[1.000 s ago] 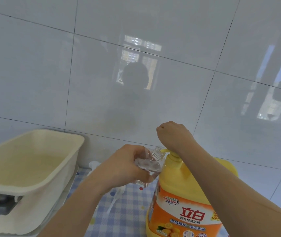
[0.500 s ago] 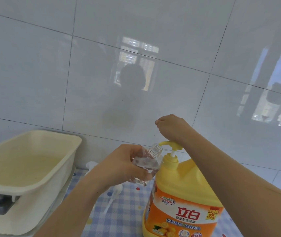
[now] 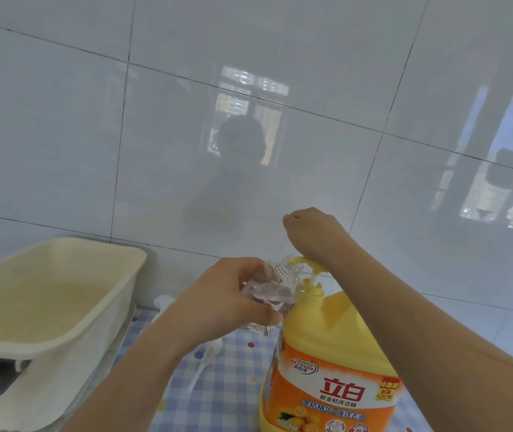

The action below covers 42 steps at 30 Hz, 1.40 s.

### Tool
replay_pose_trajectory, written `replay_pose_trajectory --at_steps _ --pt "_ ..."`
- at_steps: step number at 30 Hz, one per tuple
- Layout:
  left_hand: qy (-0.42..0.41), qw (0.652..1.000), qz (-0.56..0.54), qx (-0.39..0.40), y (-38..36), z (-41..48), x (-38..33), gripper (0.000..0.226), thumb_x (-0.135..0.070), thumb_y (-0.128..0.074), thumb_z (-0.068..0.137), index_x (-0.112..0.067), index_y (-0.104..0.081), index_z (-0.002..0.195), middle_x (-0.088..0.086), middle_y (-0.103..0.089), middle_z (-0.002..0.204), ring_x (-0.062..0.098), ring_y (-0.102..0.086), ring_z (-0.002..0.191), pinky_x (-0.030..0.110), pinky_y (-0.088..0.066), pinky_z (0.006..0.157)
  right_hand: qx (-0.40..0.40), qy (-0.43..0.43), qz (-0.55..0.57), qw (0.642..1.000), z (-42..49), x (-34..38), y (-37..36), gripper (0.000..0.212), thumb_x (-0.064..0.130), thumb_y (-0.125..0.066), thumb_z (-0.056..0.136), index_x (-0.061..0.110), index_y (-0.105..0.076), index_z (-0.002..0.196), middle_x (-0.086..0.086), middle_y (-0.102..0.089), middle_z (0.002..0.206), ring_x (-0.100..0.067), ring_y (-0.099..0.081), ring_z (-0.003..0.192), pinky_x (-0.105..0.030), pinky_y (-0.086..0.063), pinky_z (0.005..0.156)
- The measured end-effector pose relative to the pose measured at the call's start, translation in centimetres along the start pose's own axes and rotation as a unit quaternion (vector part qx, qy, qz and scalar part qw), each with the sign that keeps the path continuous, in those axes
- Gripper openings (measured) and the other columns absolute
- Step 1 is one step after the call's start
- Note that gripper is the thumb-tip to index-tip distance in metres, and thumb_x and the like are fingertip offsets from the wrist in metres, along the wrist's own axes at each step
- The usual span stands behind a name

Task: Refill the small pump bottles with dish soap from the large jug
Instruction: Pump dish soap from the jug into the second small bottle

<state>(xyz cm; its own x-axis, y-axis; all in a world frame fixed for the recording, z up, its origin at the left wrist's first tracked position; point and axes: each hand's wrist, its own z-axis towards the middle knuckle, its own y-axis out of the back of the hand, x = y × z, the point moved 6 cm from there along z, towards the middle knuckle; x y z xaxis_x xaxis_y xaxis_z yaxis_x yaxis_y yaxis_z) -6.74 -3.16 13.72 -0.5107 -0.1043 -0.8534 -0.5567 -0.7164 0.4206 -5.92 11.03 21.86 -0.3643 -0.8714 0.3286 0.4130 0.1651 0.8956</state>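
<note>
Since a second ago the right hand (image 3: pixel 314 232) has risen with the yellow pump head (image 3: pixel 309 264) of the large jug (image 3: pixel 336 353) under its heel, fist clenched on nothing, while the left hand (image 3: pixel 227 304) keeps its grip round the small bottle (image 3: pixel 267 289), held above the tabletop (image 3: pixel 233 385), neck tilted up-right, mouth just under the spout.

At centre frame the left hand (image 3: pixel 233 302) grips a small bottle (image 3: pixel 280 283); the fisted right hand (image 3: pixel 311 230) rests its heel on a pump (image 3: pixel 307 262).
</note>
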Motion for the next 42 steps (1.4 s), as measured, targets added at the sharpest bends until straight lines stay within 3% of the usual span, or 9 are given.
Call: replay_pose_trajectory --at_steps 4,9,13,18,22,35,37,39,42 --pt "0.004 1.000 0.022 0.000 0.1 0.1 0.1 0.038 -0.026 -0.082 0.068 -0.031 -0.070 0.104 -0.014 -0.074 0.097 0.010 -0.070 0.090 0.042 -0.059 0.085 -0.027 -0.002 0.001 1.000 -0.3 -0.2 0.2 0.032 0.019 -0.032 0.094 0.015 -0.036 0.063 -0.003 -0.044 0.070 -0.018 -0.040 0.060 -0.029 -0.027 0.052" --pt "0.011 0.998 0.058 -0.005 0.2 0.1 0.5 0.031 -0.028 -0.082 0.069 -0.028 -0.070 0.098 -0.010 -0.072 0.094 0.013 -0.069 0.088 0.042 -0.058 0.084 0.001 -0.012 -0.011 1.000 -0.5 -0.7 -1.1 0.029 0.016 -0.031 0.091 0.013 -0.037 0.063 -0.006 -0.048 0.073 -0.019 -0.042 0.062 -0.030 -0.029 0.053" --pt "0.027 0.998 0.049 0.005 0.0 0.2 0.9 0.040 -0.032 -0.082 0.065 -0.031 -0.069 0.103 -0.014 -0.072 0.101 0.009 -0.069 0.092 0.040 -0.058 0.086 0.013 -0.010 -0.023 1.000 0.0 -0.8 -1.7 0.026 0.012 -0.030 0.088 0.014 -0.035 0.063 -0.004 -0.044 0.071 -0.018 -0.039 0.060 -0.030 -0.027 0.052" --pt "0.027 0.998 0.051 0.011 0.0 0.3 1.0 0.029 -0.022 -0.081 0.069 -0.025 -0.071 0.097 -0.008 -0.073 0.091 0.015 -0.070 0.086 0.039 -0.061 0.079 0.026 -0.010 -0.053 0.998 -0.4 -0.8 -2.4 0.025 0.017 -0.028 0.097 0.009 -0.046 0.082 -0.002 -0.039 0.069 -0.025 -0.045 0.076 -0.035 -0.040 0.070" --pt "0.032 0.998 0.047 0.020 -0.1 0.1 1.2 0.029 -0.019 -0.080 0.069 -0.027 -0.071 0.096 -0.008 -0.074 0.090 0.014 -0.071 0.086 0.041 -0.061 0.076 0.039 -0.015 -0.043 0.998 -0.2 -1.1 -3.0 0.027 0.014 -0.028 0.092 0.015 -0.035 0.065 -0.003 -0.042 0.070 -0.019 -0.040 0.064 -0.029 -0.029 0.055" --pt "0.024 0.998 0.045 0.027 -0.2 0.3 1.1 0.029 -0.019 -0.081 0.070 -0.027 -0.072 0.097 -0.013 -0.074 0.088 0.004 -0.070 0.081 0.027 -0.060 0.077 0.051 -0.011 -0.063 0.997 -0.1 -1.0 -3.0 0.025 0.010 -0.029 0.087 0.015 -0.034 0.063 -0.002 -0.041 0.069 -0.015 -0.036 0.059 -0.027 -0.026 0.052" --pt "0.024 0.999 0.040 0.028 -0.1 0.4 1.1 0.029 -0.020 -0.081 0.070 -0.029 -0.072 0.096 -0.014 -0.074 0.087 0.003 -0.070 0.080 0.024 -0.060 0.074 0.051 -0.004 -0.072 0.996 -0.2 -0.8 -2.9 0.024 0.010 -0.029 0.089 0.013 -0.037 0.066 -0.002 -0.040 0.069 -0.017 -0.038 0.061 -0.027 -0.030 0.055" --pt "0.023 0.999 0.028 0.032 -0.2 0.3 1.1 0.030 -0.019 -0.080 0.070 -0.030 -0.072 0.097 -0.015 -0.074 0.087 0.002 -0.070 0.079 0.019 -0.058 0.069 0.050 0.002 -0.083 0.995 -0.3 -0.6 -2.7 0.023 0.012 -0.029 0.096 0.009 -0.045 0.080 -0.002 -0.037 0.069 -0.024 -0.044 0.074 -0.032 -0.039 0.068" --pt "0.025 0.999 0.006 0.038 -0.2 0.1 1.1 0.034 -0.016 -0.079 0.071 -0.031 -0.071 0.100 -0.016 -0.074 0.093 0.004 -0.071 0.084 0.022 -0.060 0.072 0.049 -0.002 -0.075 0.996 -0.2 -0.6 -2.3 0.020 0.015 -0.029 0.099 0.008 -0.047 0.093 0.000 -0.036 0.070 -0.028 -0.044 0.086 -0.037 -0.039 0.077"
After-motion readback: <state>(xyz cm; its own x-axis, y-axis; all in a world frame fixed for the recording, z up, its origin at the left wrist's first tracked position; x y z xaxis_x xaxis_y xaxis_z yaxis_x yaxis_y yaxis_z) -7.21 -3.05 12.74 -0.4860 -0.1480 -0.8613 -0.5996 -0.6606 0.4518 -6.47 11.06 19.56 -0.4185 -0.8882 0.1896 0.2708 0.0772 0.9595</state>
